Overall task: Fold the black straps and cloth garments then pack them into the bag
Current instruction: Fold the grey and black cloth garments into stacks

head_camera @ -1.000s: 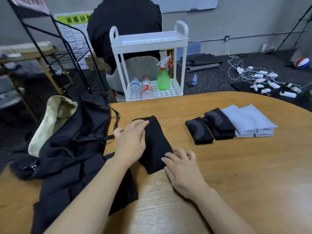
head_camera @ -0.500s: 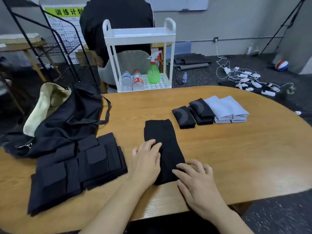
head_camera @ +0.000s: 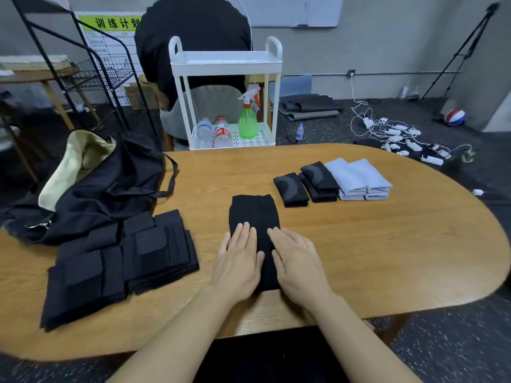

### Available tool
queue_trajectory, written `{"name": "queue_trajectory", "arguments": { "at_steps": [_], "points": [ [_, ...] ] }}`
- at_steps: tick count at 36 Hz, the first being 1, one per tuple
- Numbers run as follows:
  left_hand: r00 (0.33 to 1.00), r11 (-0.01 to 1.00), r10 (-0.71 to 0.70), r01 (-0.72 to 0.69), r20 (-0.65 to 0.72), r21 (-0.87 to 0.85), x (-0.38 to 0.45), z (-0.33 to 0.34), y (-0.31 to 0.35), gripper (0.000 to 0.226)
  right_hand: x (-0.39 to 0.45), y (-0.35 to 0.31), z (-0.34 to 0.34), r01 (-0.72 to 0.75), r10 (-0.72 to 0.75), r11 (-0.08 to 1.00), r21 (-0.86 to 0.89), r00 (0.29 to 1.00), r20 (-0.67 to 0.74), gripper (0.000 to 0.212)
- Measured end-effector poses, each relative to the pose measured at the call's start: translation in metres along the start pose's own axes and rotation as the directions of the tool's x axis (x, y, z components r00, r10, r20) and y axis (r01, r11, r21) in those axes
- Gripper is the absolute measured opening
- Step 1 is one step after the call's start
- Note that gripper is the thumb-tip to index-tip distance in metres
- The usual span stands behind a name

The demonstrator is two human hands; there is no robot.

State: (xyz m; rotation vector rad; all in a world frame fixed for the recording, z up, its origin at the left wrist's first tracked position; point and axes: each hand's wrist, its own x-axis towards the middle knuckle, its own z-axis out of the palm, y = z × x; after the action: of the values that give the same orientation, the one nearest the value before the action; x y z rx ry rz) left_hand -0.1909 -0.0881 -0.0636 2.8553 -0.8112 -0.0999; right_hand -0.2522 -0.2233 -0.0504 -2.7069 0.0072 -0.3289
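Both the left hand [head_camera: 240, 265] and right hand [head_camera: 296, 262] lie flat, fingers straight, on the black cloth [head_camera: 255, 217] (grasping nothing); fold its near end squarely toward the far end.

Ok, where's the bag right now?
Head view: the black bag lies open on the table's far left end, just behind the stacked black straps.

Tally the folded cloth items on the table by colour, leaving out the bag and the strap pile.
Plain black, under both hands: 1
Black with grey pattern: 3
Light grey piles: 2; pieces per pile unclear
Total: 6
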Motion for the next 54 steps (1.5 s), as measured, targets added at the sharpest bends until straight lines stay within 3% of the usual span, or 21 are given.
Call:
{"name": "queue_trajectory", "arguments": {
  "at_steps": [4, 9, 14, 18, 23, 26, 31, 36, 39, 42, 46, 52, 54],
  "points": [
    [1.0, 1.0, -0.013, 0.013, 0.026, 0.018, -0.003, 0.007, 0.002, 0.059, 0.008, -0.005, 0.01, 0.004, 0.005, 0.998, -0.063, 0.99, 0.138, 0.053],
    [0.996, 0.996, -0.033, 0.027, 0.082, 0.081, -0.013, 0.011, 0.001, 0.06, 0.002, -0.004, 0.024, -0.006, 0.019, 0.999, -0.049, 0.962, 0.273, 0.092],
    [0.992, 0.993, -0.07, 0.059, 0.107, 0.104, -0.016, 0.009, -0.001, 0.061, 0.0, 0.002, 0.02, -0.006, 0.05, 0.992, -0.125, 0.933, 0.356, 0.097],
    [0.989, 0.98, -0.084, 0.058, 0.126, 0.192, -0.021, 0.004, -0.004, 0.061, -0.004, 0.005, 0.02, -0.002, 0.064, 0.985, -0.171, 0.932, 0.357, 0.089],
    [0.985, 0.958, -0.092, 0.047, 0.149, 0.282, -0.028, -0.002, -0.006, 0.062, -0.01, 0.011, 0.024, 0.051, 0.03, 0.976, -0.213, 0.932, 0.361, 0.118],
    [0.985, 0.936, -0.092, 0.034, 0.149, 0.351, -0.03, -0.005, -0.011, 0.061, -0.013, 0.012, 0.021, 0.049, 0.026, 0.98, -0.192, 0.93, 0.367, 0.105],
    [0.983, 0.912, -0.077, 0.002, 0.166, 0.41, -0.03, -0.016, -0.017, 0.061, -0.016, 0.015, 0.009, 0.065, 0.007, 0.985, -0.158, 0.908, 0.42, 0.101],
    [0.988, 0.929, -0.06, 0.004, 0.141, 0.369, -0.015, -0.031, -0.028, 0.06, 0.001, 0.02, -0.002, 0.018, 0.008, 0.997, -0.081, 0.951, 0.309, 0.067],
    [0.993, 0.948, -0.017, -0.02, 0.114, 0.318, 0.006, -0.041, -0.032, 0.059, 0.024, 0.017, -0.001, 0.06, -0.029, 0.991, -0.119, 0.969, 0.245, 0.081],
    [0.993, 0.962, 0.013, -0.045, 0.12, 0.27, 0.03, -0.043, -0.036, 0.059, 0.049, 0.01, 0.007, 0.061, -0.02, 0.984, -0.165, 0.971, 0.238, 0.079],
    [0.989, 0.965, 0.034, -0.07, 0.141, 0.254, 0.059, -0.036, -0.041, 0.061, 0.078, 0.009, 0.023, 0.041, 0.008, 0.98, -0.194, 0.97, 0.245, 0.092],
    [0.968, 0.956, -0.016, -0.059, 0.251, 0.286, 0.072, -0.017, -0.048, 0.068, 0.092, 0.026, 0.043, -0.01, 0.066, 0.98, -0.198, 0.958, 0.279, 0.119],
    [0.968, 0.951, -0.022, -0.058, 0.252, 0.305, 0.073, -0.014, -0.05, 0.071, 0.092, 0.031, 0.045, -0.029, 0.089, 0.976, -0.217, 0.958, 0.274, 0.119]
  ]
}}
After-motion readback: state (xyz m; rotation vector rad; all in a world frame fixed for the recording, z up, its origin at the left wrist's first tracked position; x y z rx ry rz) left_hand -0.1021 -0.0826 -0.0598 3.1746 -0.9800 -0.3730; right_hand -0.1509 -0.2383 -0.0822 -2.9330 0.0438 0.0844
